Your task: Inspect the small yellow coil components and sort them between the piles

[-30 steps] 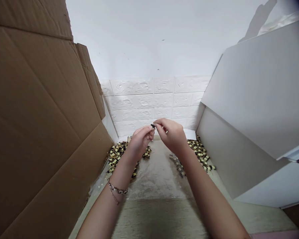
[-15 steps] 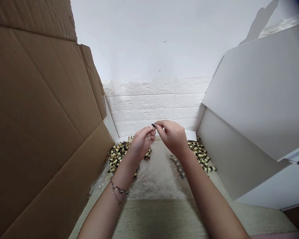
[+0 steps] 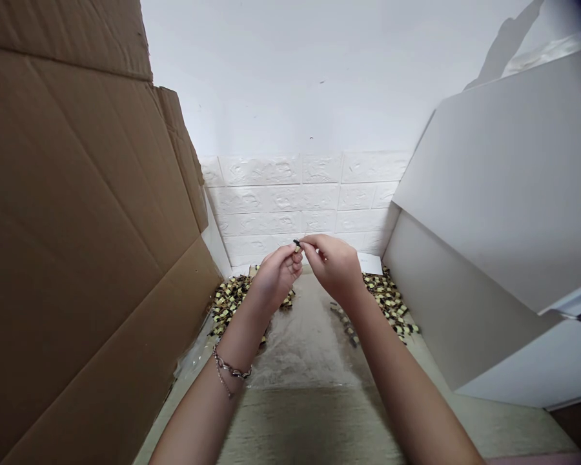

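A tiny black and pale-yellow part [image 3: 297, 247], too small to name more exactly, is held up in front of the white wall. My left hand [image 3: 277, 274] pinches it between thumb and fingers, the other fingers curled. From the other side, the thumb and forefinger of my right hand [image 3: 333, 261] close on its dark end. Beneath my left forearm lies a pile of similar yellow and black parts [image 3: 230, 300] with thin brownish strands. A second pile [image 3: 387, 297] lies beyond my right forearm.
Clear plastic sheeting [image 3: 303, 349] covers part of the pale tabletop [image 3: 310, 426]. A tall brown cardboard sheet [image 3: 77, 232] stands at the left, and white box panels [image 3: 494, 174] at the right. Behind is a white brick-patterned wall [image 3: 275, 197]. Several small pieces [image 3: 345, 323] lie near my right wrist.
Both hands stay almost in place. The small part between my fingertips has turned slightly, and its dark end shows at a different angle.
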`<action>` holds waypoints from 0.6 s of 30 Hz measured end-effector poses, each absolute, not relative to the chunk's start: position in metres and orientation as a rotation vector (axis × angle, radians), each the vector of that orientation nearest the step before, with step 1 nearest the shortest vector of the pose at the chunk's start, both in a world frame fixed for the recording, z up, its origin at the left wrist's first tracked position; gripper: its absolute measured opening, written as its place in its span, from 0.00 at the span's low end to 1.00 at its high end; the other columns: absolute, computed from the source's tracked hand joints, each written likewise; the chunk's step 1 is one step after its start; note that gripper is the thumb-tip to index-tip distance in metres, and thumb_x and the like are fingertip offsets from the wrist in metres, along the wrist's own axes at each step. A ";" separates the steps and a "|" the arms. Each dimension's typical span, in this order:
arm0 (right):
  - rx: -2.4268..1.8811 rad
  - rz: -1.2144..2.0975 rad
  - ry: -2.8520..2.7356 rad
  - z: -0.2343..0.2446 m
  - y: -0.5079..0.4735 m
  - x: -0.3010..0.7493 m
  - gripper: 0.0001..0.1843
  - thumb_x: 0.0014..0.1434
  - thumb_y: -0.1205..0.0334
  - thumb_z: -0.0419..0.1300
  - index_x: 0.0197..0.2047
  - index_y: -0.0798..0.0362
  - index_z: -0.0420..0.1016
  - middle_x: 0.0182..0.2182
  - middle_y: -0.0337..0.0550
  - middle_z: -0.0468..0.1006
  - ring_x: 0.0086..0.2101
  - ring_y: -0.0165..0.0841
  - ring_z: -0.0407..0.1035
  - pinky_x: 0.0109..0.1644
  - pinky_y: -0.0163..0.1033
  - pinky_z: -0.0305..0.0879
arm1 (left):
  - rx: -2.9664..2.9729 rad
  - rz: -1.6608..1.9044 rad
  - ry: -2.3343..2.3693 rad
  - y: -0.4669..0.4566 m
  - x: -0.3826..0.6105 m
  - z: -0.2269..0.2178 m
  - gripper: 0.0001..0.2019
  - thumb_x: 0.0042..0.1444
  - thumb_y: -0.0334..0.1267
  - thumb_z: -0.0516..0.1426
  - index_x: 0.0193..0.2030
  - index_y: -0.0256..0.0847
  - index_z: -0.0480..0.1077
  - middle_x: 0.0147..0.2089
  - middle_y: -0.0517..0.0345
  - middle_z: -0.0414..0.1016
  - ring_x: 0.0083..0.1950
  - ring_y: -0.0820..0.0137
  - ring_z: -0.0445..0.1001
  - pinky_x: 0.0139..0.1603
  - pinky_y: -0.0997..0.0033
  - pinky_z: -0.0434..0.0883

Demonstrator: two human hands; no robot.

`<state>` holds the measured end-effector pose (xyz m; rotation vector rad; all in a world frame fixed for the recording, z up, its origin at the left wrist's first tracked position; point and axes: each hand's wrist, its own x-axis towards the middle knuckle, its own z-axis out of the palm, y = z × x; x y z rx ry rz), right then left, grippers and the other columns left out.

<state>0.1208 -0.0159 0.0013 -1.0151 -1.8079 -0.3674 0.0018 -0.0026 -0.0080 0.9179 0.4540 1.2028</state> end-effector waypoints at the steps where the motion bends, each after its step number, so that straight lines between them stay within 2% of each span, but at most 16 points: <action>1: -1.016 -0.359 -1.810 0.001 -0.016 0.121 0.11 0.58 0.63 0.48 0.34 0.53 0.71 0.31 0.39 0.76 0.31 0.29 0.69 0.36 0.33 0.58 | 0.910 1.195 0.441 -0.003 0.001 -0.008 0.06 0.46 0.37 0.55 0.25 0.35 0.64 0.23 0.63 0.62 0.26 0.80 0.63 0.30 0.78 0.61; 8: -1.037 -0.279 -1.843 0.001 -0.017 0.120 0.11 0.59 0.62 0.46 0.34 0.52 0.69 0.29 0.40 0.75 0.30 0.29 0.67 0.35 0.33 0.57 | 0.882 1.158 0.392 -0.004 0.002 -0.007 0.06 0.48 0.36 0.54 0.24 0.35 0.63 0.23 0.63 0.61 0.25 0.80 0.62 0.30 0.78 0.63; 18: -1.022 -0.210 -1.834 0.000 -0.014 0.120 0.11 0.59 0.63 0.45 0.32 0.52 0.67 0.28 0.40 0.73 0.29 0.29 0.66 0.35 0.32 0.57 | 0.866 1.291 0.452 -0.005 0.009 -0.009 0.06 0.44 0.34 0.57 0.24 0.34 0.64 0.22 0.64 0.62 0.25 0.82 0.62 0.30 0.81 0.61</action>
